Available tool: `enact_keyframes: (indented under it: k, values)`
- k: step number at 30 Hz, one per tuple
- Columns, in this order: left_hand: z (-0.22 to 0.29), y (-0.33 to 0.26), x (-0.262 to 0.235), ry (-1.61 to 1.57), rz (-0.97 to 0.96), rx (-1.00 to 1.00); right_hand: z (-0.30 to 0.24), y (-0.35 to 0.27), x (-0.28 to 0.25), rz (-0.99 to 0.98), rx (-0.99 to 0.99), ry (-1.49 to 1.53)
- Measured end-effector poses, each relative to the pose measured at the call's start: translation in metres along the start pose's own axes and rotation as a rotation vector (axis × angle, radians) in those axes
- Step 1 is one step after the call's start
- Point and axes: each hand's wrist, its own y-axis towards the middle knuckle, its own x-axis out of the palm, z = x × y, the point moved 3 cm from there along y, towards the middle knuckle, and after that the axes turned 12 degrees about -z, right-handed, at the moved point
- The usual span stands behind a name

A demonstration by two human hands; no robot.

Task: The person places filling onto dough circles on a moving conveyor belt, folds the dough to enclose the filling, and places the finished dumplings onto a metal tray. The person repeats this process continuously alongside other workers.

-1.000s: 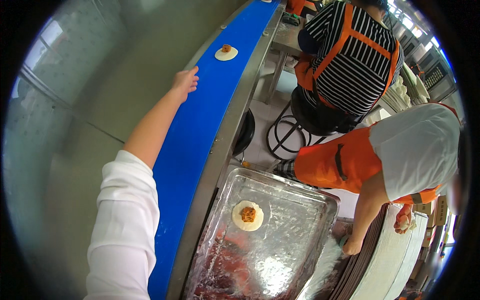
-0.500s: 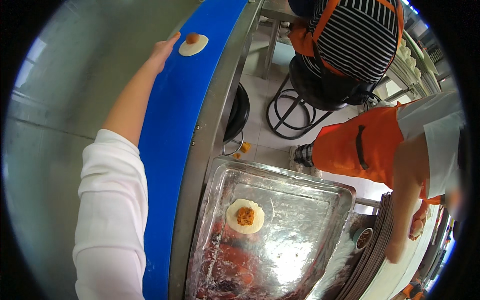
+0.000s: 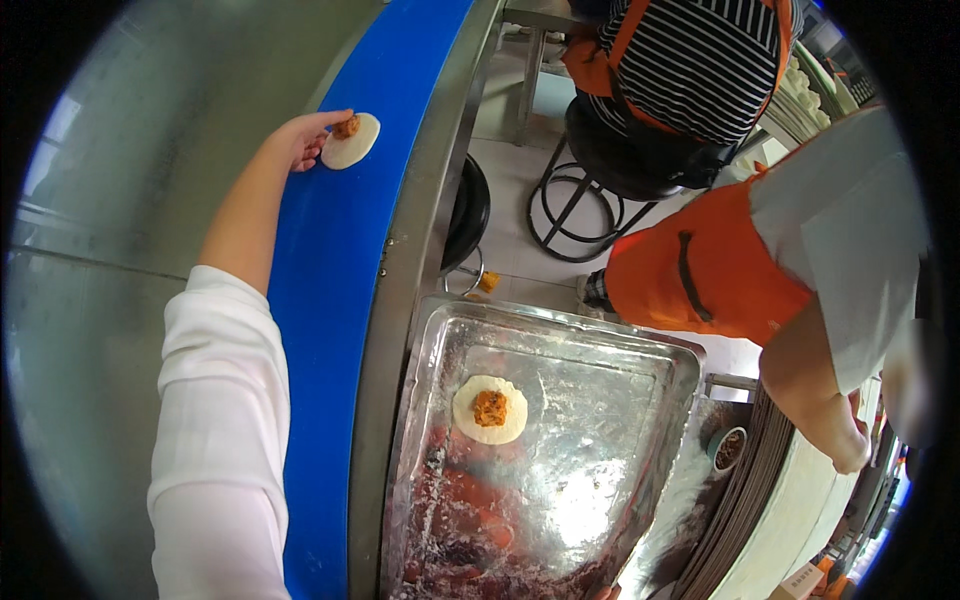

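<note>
My left hand point(image 3: 296, 142), at the end of a white sleeve, reaches to the far part of the blue belt point(image 3: 325, 280). Its thumb lies by a lump of orange-brown filling point(image 3: 347, 127), and its fingers close on the left edge of a round dough wrapper point(image 3: 352, 153) under that filling. A second dough wrapper point(image 3: 512, 424), flat with orange filling point(image 3: 490, 408) in its middle, rests on the floury metal tray point(image 3: 590, 385). At the picture's lower edge, beside the tray, a small skin-coloured patch may be my right hand; its fingers cannot be made out.
A metal table edge point(image 3: 385, 330) runs beside the belt. Black stools point(image 3: 635, 160) stand beyond the tray; a person in stripes sits on one. To the right, a co-worker in an orange apron point(image 3: 700, 265) works near a small bowl point(image 3: 727, 448) and stacked brown sheets point(image 3: 735, 500).
My left hand has closed on the wrapper's edge; before, it was beside it. Hand and wrapper now appear lower and further left. The co-worker's arm has shifted.
</note>
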Motion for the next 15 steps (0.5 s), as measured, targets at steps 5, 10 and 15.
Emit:
enact_keyframes:
  k: [5,10,15]
  values:
    - [-0.024,-0.026,0.009,-0.029,0.026,0.004,-0.019,0.001,-0.005,0.104,-0.235,0.077]
    - [-0.045,-0.045,0.013,-0.073,-0.164,-0.075,-0.032,0.000,-0.010,0.123,-0.295,0.173]
    - [-0.063,-0.085,0.022,0.140,-0.009,0.079,-0.033,0.001,-0.012,0.109,-0.299,0.094]
